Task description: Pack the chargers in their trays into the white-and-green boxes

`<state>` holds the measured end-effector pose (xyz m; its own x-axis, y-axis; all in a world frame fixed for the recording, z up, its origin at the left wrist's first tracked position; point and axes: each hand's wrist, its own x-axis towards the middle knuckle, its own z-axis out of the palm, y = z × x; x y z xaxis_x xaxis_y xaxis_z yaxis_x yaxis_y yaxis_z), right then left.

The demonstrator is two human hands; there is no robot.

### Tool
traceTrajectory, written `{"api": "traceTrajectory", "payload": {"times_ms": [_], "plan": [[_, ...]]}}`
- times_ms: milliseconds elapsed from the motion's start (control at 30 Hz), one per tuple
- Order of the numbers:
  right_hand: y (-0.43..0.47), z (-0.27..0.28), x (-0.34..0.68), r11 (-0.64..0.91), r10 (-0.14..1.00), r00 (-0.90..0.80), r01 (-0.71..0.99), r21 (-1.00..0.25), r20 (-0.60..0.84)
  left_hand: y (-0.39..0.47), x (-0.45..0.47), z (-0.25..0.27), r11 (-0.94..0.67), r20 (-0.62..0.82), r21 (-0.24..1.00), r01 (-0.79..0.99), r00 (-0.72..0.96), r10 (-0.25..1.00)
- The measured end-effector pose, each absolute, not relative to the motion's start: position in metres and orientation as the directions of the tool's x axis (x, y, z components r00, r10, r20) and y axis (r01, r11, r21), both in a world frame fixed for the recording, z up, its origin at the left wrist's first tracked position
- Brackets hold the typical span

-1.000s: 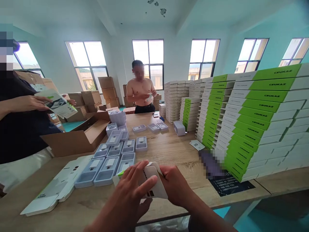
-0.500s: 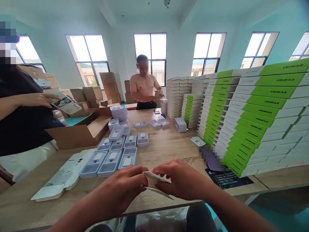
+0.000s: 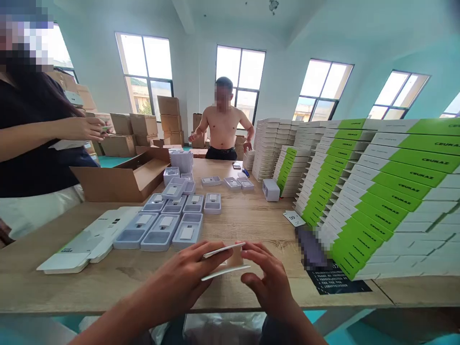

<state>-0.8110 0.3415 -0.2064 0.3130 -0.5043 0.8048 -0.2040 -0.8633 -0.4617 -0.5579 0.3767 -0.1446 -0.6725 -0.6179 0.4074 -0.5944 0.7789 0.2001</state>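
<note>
Centrally, a thin-walled white cardboard box (image 3: 232,271) is held over the near part of a wood-grained table (image 3: 247,225), its upper and lower panels parted at the end facing the right hand. The box is gripped at its left side by the bare left hand (image 3: 183,270), which is partly closed, fingers extended toward the panels; its thumb is not clearly shown. The bare right hand (image 3: 271,275) is held at the right end of the box, half spread, thumb and fingers curved apart; whether the upper panel is touched by its fingertips cannot be told.

Beyond the box and to its left, pale lilac-grey plastic trays (image 3: 156,244) are set out in rows, small white rectangular pieces (image 3: 187,233) being seated in several. Farther left of the box, a flattened white printed cardboard blank (image 3: 95,235) is laid beside the trays. Beyond that blank, a brown cardboard carton (image 3: 108,187) is stood with its flaps spread. To the right of the box, tall stacks of white-and-green lettered boxes (image 3: 381,206) are built up, with a black printed sheet (image 3: 338,282) laid at their foot. Well beyond the box, a bare-chested person (image 3: 224,129) is seen across the table.
</note>
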Motion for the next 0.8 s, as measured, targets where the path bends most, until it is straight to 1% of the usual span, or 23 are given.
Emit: {"api": "traceTrajectory", "payload": {"times_ms": [67,100,133,167,200,233,267,300,333,367,400,467,533,600,633,667,700,733,767,800], "plan": [[0.342,-0.207,-0.812,-0.906,-0.417,0.392,-0.252,-0.340,0.820,0.377,-0.559,-0.152,0.790,0.425,0.203,-0.578,-0.675,-0.603],[0.343,-0.205,-0.811,-0.907,-0.414,0.409,-0.257,-0.333,0.813,0.377,-0.559,-0.155,0.794,0.442,0.203,-0.574,-0.669,-0.597],[0.346,-0.203,-0.810,-0.892,-0.450,0.406,-0.247,-0.378,0.795,0.376,-0.559,-0.159,0.793,0.463,0.200,-0.576,-0.658,-0.594],[0.349,-0.201,-0.808,-0.853,-0.521,0.385,-0.220,-0.473,0.761,0.376,-0.559,-0.164,0.789,0.488,0.201,-0.581,-0.639,-0.595],[0.352,-0.199,-0.805,-0.778,-0.621,0.355,-0.173,-0.604,0.699,0.375,-0.560,-0.168,0.786,0.518,0.215,-0.580,-0.615,-0.595],[0.356,-0.198,-0.801,-0.661,-0.731,0.314,-0.106,-0.743,0.605,0.374,-0.560,-0.173,0.786,0.550,0.242,-0.569,-0.587,-0.594],[0.360,-0.198,-0.796,-0.509,-0.831,0.272,-0.022,-0.860,0.485,0.373,-0.561,-0.178,0.793,0.588,0.272,-0.545,-0.558,-0.586],[0.364,-0.198,-0.791,-0.349,-0.906,0.229,0.071,-0.934,0.356,0.373,-0.561,-0.183,0.803,0.629,0.298,-0.515,-0.527,-0.571],[0.368,-0.198,-0.786,-0.205,-0.953,0.189,0.164,-0.965,0.235,0.372,-0.562,-0.187,0.815,0.668,0.309,-0.490,-0.499,-0.553],[0.371,-0.198,-0.780,-0.096,-0.980,0.147,0.251,-0.963,0.136,0.373,-0.563,-0.192,0.818,0.693,0.302,-0.489,-0.476,-0.541],[0.374,-0.197,-0.774,-0.024,-0.992,0.107,0.326,-0.945,0.062,0.374,-0.564,-0.196,0.811,0.704,0.276,-0.515,-0.467,-0.536],[0.378,-0.196,-0.764,0.046,-0.998,0.048,0.427,-0.903,-0.028,0.376,-0.565,-0.202,0.787,0.708,0.178,-0.590,-0.479,-0.519],[0.381,-0.195,-0.757,0.067,-0.998,0.021,0.463,-0.884,-0.064,0.379,-0.566,-0.206,0.776,0.722,0.085,-0.625,-0.498,-0.480],[0.383,-0.198,-0.756,0.037,-0.999,-0.004,0.413,-0.910,-0.043,0.381,-0.566,-0.208,0.784,0.757,0.041,-0.619,-0.493,-0.429],[0.383,-0.201,-0.757,-0.031,-0.999,-0.044,0.361,-0.932,0.016,0.381,-0.565,-0.209,0.785,0.770,0.043,-0.618,-0.480,-0.420],[0.382,-0.205,-0.760,-0.142,-0.988,-0.093,0.290,-0.946,0.120,0.382,-0.565,-0.210,0.782,0.781,0.057,-0.620,-0.461,-0.422],[0.380,-0.209,-0.764,-0.285,-0.956,-0.126,0.198,-0.938,0.264,0.382,-0.564,-0.210,0.781,0.789,0.073,-0.620,-0.443,-0.425],[0.379,-0.213,-0.769,-0.436,-0.897,-0.116,0.092,-0.895,0.426,0.382,-0.564,-0.210,0.782,0.796,0.088,-0.618,-0.427,-0.428],[0.376,-0.215,-0.774,-0.572,-0.818,-0.065,-0.011,-0.820,0.571,0.382,-0.564,-0.210,0.784,0.802,0.098,-0.613,-0.418,-0.427],[0.374,-0.215,-0.779,-0.672,-0.739,0.019,-0.100,-0.734,0.673,0.383,-0.564,-0.209,0.787,0.805,0.102,-0.609,-0.414,-0.425]]}}
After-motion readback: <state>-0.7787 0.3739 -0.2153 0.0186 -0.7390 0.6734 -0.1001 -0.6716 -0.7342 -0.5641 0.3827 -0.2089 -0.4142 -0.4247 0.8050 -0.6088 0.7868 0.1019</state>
